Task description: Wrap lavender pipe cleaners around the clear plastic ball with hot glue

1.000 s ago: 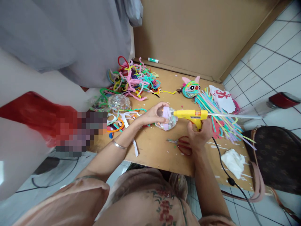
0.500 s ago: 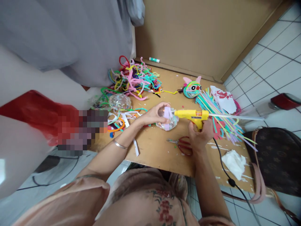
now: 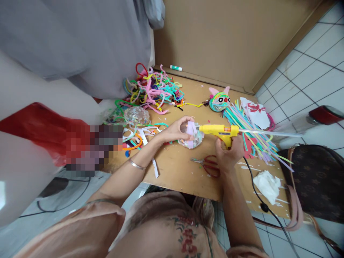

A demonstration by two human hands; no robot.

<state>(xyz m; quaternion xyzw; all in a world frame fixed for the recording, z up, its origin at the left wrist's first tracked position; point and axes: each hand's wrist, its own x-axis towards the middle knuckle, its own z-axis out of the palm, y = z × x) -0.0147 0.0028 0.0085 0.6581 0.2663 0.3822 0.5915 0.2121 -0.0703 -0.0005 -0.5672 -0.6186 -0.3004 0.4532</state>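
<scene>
My left hand grips a clear rounded piece partly wrapped with a lilac strip, near the middle of the table. In my right hand is a yellow glue gun, its nozzle pointing left against or very close to the wrapped piece. A long clear glue stick sticks out of the gun's back. Red-handled scissors lie on the table just left of my right wrist.
Coloured pipe cleaners are heaped at the back left, a clear plastic piece before them. A decorated ball with ears sits behind the gun, straight pipe cleaners beside it. Crumpled tissue and a brown bag are at right.
</scene>
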